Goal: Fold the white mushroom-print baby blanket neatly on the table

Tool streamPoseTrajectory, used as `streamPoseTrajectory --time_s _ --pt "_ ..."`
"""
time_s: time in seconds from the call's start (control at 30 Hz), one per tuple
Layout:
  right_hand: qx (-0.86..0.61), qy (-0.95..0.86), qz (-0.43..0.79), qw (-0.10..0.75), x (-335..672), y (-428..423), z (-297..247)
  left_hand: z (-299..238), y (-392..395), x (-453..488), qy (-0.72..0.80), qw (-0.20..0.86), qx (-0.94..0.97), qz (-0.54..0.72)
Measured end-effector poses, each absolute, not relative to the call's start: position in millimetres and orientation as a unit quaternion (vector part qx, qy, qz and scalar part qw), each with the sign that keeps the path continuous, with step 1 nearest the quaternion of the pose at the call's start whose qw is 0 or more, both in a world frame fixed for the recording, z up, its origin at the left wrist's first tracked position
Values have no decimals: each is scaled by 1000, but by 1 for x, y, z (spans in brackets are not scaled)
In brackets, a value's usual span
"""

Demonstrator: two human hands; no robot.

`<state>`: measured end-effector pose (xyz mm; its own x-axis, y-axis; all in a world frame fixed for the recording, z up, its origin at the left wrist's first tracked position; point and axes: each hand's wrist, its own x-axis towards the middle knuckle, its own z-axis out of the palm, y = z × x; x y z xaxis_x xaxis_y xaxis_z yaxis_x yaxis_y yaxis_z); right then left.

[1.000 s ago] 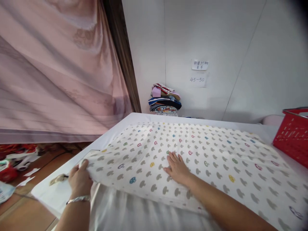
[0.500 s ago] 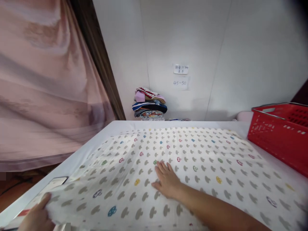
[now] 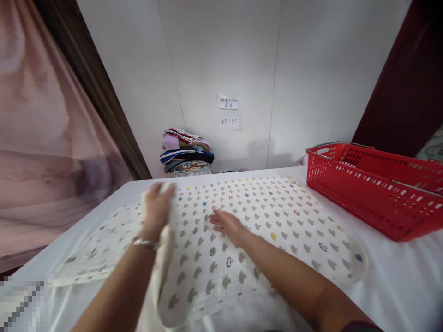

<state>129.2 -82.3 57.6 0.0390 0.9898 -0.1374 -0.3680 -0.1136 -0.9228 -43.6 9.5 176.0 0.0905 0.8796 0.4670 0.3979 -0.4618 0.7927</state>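
Note:
A thin white cloth (image 3: 256, 216) printed with grey and coloured mushrooms is spread over the white-covered table. My left hand (image 3: 157, 207), blurred by motion and wearing a silver bracelet at the wrist, grips a raised part of the cloth left of centre. Below that hand the fabric hangs in a loose upright fold, and a further part of the cloth lies flat to its left. My right hand (image 3: 226, 226) is over the middle of the cloth with fingers extended; whether the palm presses on it I cannot tell.
A red plastic basket (image 3: 360, 198) with metal handles stands at the right of the table (image 3: 384, 272). Behind the table is a stack of folded fabrics (image 3: 187, 154) against a white wall with paper labels (image 3: 229, 121). A pink curtain (image 3: 41, 138) hangs at the left.
My left hand has carried the cloth's left side up, inward and away from me, raising a fold. My right hand stays over the cloth's middle. The view has turned right, showing more basket.

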Motion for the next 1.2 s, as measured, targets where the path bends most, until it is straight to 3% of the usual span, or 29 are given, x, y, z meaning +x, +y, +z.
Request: streamPoseTrajectory --time_s 0.1,0.2,0.27,0.43,0.73,1.03,1.2 --pt "-336 -216 615 680 183 -110 73 156 -41 70 316 324 791 412" --pt "-345 -155 571 729 237 -167 72 113 -106 145 166 332 885 280" --pt "-388 -130 560 721 260 -212 60 82 -143 167 75 297 934 182" --pt "-503 -123 558 648 269 -288 27 33 -190 162 49 287 952 93" --pt "-577 -167 561 570 265 -268 12 25 -201 117 109 216 967 80" --pt "-484 -124 546 672 259 -256 38 8 -204 108 164 155 961 160" --pt "-541 -133 552 621 249 -269 33 -2 -200 108 156 112 972 138"
